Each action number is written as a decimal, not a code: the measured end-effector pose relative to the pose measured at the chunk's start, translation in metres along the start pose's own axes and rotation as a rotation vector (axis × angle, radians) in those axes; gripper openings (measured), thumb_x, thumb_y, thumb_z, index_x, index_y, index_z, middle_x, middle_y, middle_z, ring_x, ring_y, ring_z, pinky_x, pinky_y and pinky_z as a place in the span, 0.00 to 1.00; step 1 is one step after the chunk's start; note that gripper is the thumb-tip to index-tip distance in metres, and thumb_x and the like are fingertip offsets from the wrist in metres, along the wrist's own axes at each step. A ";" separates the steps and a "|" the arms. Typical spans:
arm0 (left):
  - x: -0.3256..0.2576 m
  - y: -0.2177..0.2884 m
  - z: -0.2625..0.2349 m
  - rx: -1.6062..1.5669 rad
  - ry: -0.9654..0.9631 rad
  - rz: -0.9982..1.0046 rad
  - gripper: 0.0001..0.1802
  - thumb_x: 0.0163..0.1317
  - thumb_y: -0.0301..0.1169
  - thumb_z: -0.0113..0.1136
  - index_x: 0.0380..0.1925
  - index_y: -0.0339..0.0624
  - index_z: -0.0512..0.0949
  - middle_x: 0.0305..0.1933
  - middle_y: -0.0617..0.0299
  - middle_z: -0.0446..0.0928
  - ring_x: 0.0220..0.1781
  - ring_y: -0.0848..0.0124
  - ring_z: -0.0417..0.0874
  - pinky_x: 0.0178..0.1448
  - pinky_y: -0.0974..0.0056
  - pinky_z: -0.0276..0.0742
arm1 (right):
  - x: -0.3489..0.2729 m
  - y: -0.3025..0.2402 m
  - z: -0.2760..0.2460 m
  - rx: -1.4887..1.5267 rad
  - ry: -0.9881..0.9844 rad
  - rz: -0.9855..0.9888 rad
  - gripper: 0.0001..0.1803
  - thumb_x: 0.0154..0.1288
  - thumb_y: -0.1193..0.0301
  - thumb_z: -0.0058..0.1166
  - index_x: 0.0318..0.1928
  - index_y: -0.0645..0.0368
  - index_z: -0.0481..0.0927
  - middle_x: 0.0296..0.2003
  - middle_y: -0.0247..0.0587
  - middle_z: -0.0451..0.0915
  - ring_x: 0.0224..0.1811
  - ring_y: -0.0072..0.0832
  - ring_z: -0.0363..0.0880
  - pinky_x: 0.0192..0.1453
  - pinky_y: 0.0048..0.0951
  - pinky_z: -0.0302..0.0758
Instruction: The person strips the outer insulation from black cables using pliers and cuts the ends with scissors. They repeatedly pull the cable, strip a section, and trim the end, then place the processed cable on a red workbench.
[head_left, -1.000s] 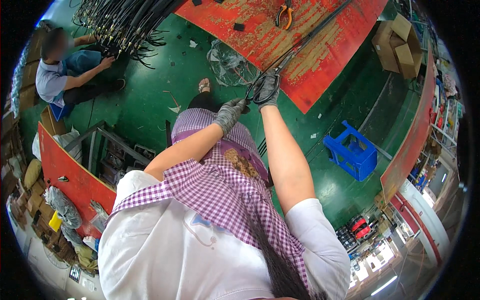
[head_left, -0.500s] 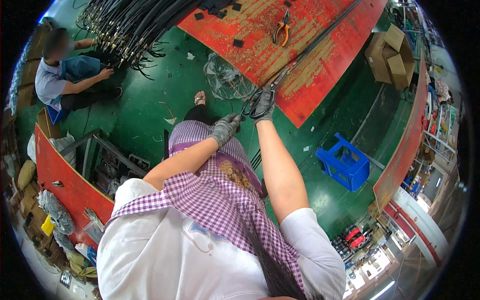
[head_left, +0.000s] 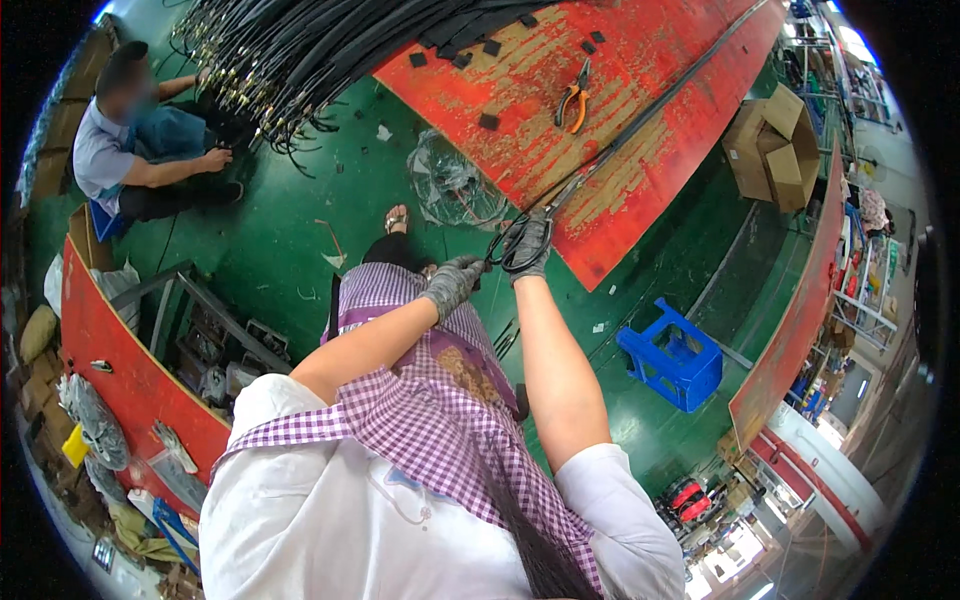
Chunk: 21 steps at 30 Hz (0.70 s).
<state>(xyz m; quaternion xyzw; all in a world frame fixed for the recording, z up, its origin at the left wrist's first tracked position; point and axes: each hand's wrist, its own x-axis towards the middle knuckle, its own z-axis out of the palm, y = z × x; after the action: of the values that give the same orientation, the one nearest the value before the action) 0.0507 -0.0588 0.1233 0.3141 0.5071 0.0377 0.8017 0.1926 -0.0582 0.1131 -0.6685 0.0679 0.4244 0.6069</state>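
Note:
My right hand (head_left: 532, 240), in a grey glove, grips a pair of scissors (head_left: 569, 191) with large black handle loops. The blades point up and away, over the near corner of the red worn table (head_left: 610, 245). A long black cable (head_left: 655, 105) lies along the tabletop from the far right edge down toward the blades. Just left of the handle loops, my left hand (head_left: 453, 285), also grey-gloved, is closed. Whatever its fingers pinch is too small to make out. Orange-handled pliers (head_left: 573, 105) rest on the table beyond the scissors.
A big bundle of black cables (head_left: 300, 60) hangs off the table at far left, near a seated person (head_left: 130, 150). Clear plastic wrap (head_left: 450, 185) lies on the green floor. To the right are a blue stool (head_left: 675, 360) and an open cardboard box (head_left: 765, 155).
The view has shifted a little, so the table and bundle appear lower. Both hands stay close together, the scissors still in my right hand.

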 end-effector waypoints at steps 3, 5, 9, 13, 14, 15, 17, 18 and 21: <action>0.008 -0.004 -0.002 -0.109 -0.019 -0.044 0.10 0.57 0.35 0.50 0.35 0.44 0.76 0.15 0.69 0.66 0.13 0.79 0.60 0.16 0.73 0.53 | -0.001 0.000 0.000 -0.002 -0.015 -0.031 0.19 0.56 0.48 0.43 0.23 0.50 0.65 0.10 0.29 0.65 0.09 0.21 0.62 0.12 0.20 0.59; 0.013 -0.007 -0.004 0.030 -0.006 0.078 0.10 0.57 0.35 0.50 0.34 0.43 0.76 0.15 0.70 0.65 0.13 0.80 0.59 0.16 0.73 0.52 | -0.001 0.000 0.001 -0.026 0.004 -0.049 0.20 0.57 0.49 0.42 0.21 0.49 0.64 0.09 0.29 0.63 0.08 0.21 0.61 0.11 0.21 0.58; 0.013 -0.004 -0.005 0.055 -0.018 -0.011 0.10 0.56 0.35 0.51 0.32 0.43 0.77 0.14 0.71 0.64 0.13 0.80 0.58 0.17 0.73 0.53 | 0.000 -0.002 0.006 0.048 0.003 -0.019 0.20 0.57 0.49 0.42 0.19 0.49 0.63 0.08 0.29 0.62 0.08 0.22 0.61 0.11 0.22 0.58; 0.003 0.008 -0.005 0.049 -0.029 -0.079 0.08 0.56 0.35 0.51 0.29 0.48 0.78 0.14 0.70 0.65 0.13 0.80 0.59 0.17 0.73 0.54 | -0.002 -0.005 0.006 0.037 0.000 0.033 0.17 0.58 0.51 0.42 0.24 0.49 0.64 0.10 0.29 0.63 0.09 0.22 0.62 0.12 0.21 0.60; 0.002 0.011 -0.005 0.052 -0.018 -0.103 0.08 0.56 0.35 0.51 0.29 0.48 0.78 0.15 0.70 0.65 0.13 0.80 0.60 0.17 0.73 0.54 | -0.002 -0.005 0.005 0.043 0.001 0.037 0.17 0.58 0.51 0.42 0.25 0.49 0.64 0.10 0.29 0.63 0.09 0.22 0.62 0.12 0.21 0.60; 0.001 0.013 -0.005 0.061 -0.016 -0.110 0.08 0.55 0.35 0.51 0.29 0.48 0.78 0.15 0.70 0.65 0.13 0.80 0.60 0.17 0.73 0.55 | -0.001 -0.004 0.005 0.042 0.009 0.038 0.17 0.58 0.51 0.42 0.25 0.50 0.65 0.10 0.29 0.63 0.09 0.22 0.62 0.12 0.21 0.60; -0.001 0.014 -0.005 0.080 -0.016 -0.110 0.08 0.55 0.35 0.51 0.29 0.48 0.78 0.15 0.70 0.66 0.14 0.80 0.61 0.18 0.73 0.56 | 0.003 0.000 0.002 0.026 0.003 0.013 0.17 0.58 0.51 0.42 0.25 0.50 0.65 0.10 0.30 0.63 0.09 0.22 0.62 0.12 0.22 0.60; 0.000 0.014 -0.005 0.090 -0.019 -0.102 0.08 0.55 0.35 0.51 0.29 0.47 0.78 0.15 0.70 0.66 0.15 0.80 0.61 0.18 0.73 0.56 | 0.006 0.003 0.001 0.012 -0.012 -0.014 0.17 0.58 0.51 0.42 0.25 0.51 0.65 0.10 0.30 0.63 0.09 0.23 0.62 0.12 0.22 0.60; 0.001 0.014 -0.009 0.108 -0.027 -0.008 0.09 0.55 0.35 0.51 0.29 0.45 0.78 0.16 0.70 0.67 0.17 0.80 0.62 0.20 0.73 0.58 | 0.012 0.008 -0.012 -0.032 -0.081 -0.014 0.14 0.59 0.55 0.42 0.25 0.51 0.65 0.13 0.29 0.65 0.12 0.22 0.63 0.14 0.23 0.60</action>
<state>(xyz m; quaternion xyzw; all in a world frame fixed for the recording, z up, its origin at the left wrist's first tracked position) 0.0472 -0.0432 0.1276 0.3551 0.4988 0.0027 0.7906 0.2018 -0.0655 0.0982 -0.6607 0.0315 0.4479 0.6015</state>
